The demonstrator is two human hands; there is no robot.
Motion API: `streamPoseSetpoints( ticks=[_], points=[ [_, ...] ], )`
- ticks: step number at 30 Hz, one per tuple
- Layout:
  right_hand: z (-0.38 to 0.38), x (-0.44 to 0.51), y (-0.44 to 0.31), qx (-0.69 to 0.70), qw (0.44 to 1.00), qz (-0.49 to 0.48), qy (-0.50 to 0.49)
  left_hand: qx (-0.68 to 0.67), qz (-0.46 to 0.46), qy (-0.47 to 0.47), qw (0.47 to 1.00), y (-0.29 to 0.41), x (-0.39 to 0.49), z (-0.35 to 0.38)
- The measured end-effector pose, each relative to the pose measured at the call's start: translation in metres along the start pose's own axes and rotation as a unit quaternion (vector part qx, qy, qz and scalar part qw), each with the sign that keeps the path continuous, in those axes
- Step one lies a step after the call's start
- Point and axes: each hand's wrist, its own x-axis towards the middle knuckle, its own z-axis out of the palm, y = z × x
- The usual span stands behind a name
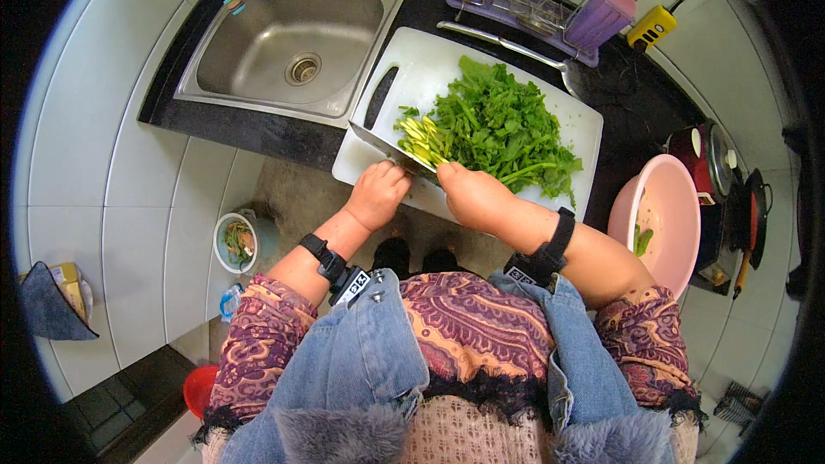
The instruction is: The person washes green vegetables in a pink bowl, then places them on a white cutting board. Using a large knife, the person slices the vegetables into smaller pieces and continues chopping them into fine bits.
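My right hand [480,198] grips a broad-bladed kitchen knife [385,145] whose handle is hidden in the fist. The blade points left and slants over the near part of a white plastic cutting board [419,55]. Close against the near side of the blade, my left hand [380,192] has its fingers curled; whether it holds anything is hidden. Beyond the blade lie cut pale yellow-green stems [422,138] in a small bunch. A large heap of chopped leafy greens [506,125] covers the board's middle and right.
A steel sink [277,45] adjoins the board's left. Behind the board lie a metal spatula [503,44] and a wire utensil rack [535,3]. At right stands a pink basin [670,219] near a lidded pot [714,158]. A waste bucket [236,243] sits below, left.
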Motion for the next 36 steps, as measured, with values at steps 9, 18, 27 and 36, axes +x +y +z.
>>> streamPoseSetpoints(
  ticks=[9,18,27,36],
  points=[
    [-0.009,-0.006,0.002,0.037,0.998,0.029,0.031,-0.019,-0.011,-0.006,1.0,-0.006,0.002,-0.007],
    [-0.035,-0.028,0.023,0.042,0.988,0.069,0.13,-0.032,-0.004,0.045,0.998,-0.01,0.047,-0.008],
    [-0.03,-0.029,0.016,0.049,0.992,0.076,0.085,-0.012,0.039,0.025,0.999,-0.006,0.027,-0.016],
    [-0.016,-0.015,-0.002,0.008,0.999,0.029,0.029,-0.009,0.011,0.032,0.999,-0.001,0.007,-0.005]
  ],
)
